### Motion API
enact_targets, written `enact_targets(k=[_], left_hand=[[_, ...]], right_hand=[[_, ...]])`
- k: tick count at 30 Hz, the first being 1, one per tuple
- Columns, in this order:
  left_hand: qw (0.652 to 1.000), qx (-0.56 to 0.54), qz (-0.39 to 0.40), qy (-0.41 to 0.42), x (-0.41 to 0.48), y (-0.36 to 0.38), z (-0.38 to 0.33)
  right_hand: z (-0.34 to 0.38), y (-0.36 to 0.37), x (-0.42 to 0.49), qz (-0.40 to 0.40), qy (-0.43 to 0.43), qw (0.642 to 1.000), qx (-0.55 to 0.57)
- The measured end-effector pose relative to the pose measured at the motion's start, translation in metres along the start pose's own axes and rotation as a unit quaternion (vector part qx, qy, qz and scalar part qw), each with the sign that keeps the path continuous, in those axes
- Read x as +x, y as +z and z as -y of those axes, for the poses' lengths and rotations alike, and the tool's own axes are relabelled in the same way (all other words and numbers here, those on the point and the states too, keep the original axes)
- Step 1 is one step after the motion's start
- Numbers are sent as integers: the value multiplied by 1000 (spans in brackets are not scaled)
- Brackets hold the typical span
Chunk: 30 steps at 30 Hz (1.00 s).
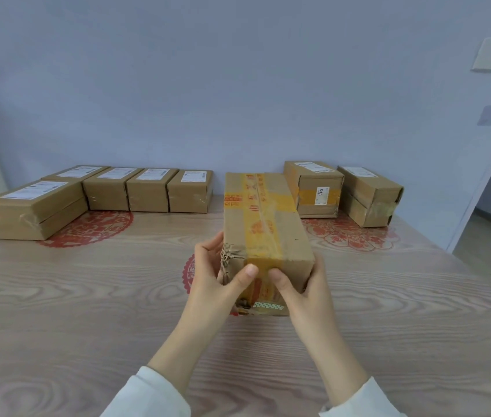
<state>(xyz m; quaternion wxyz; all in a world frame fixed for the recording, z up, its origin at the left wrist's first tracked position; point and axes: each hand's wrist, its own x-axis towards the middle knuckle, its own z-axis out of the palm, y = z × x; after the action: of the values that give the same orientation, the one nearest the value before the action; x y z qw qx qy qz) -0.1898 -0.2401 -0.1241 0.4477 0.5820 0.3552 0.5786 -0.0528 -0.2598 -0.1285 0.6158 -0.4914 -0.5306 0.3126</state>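
Hands (263,284) grip taped cardboard box (263,221); contents hidden.

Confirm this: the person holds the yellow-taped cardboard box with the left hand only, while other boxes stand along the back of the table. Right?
Wrong on one point: the head view shows the left hand and the right hand both gripping the yellow-taped cardboard box. The other boxes do stand along the back of the table.

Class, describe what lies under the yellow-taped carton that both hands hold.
Under the yellow-taped carton, gripped by the left hand and right hand, a red paper-cut edge shows on the table. Its rest is covered.
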Motion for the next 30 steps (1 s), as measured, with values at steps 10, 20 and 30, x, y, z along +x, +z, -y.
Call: enact_targets(k=[10, 20, 30], left_hand=[[1000, 0, 25, -11, -4, -8, 5], [999, -2, 36, -12, -10, -4, 5], [999, 32, 14, -10, -10, -5, 10]], right_hand=[[6, -10, -8, 39, 1, 999, 12], [-3, -9, -12, 25, 15, 1000, 7], [-15, -3, -12, -12, -12, 999, -37]])
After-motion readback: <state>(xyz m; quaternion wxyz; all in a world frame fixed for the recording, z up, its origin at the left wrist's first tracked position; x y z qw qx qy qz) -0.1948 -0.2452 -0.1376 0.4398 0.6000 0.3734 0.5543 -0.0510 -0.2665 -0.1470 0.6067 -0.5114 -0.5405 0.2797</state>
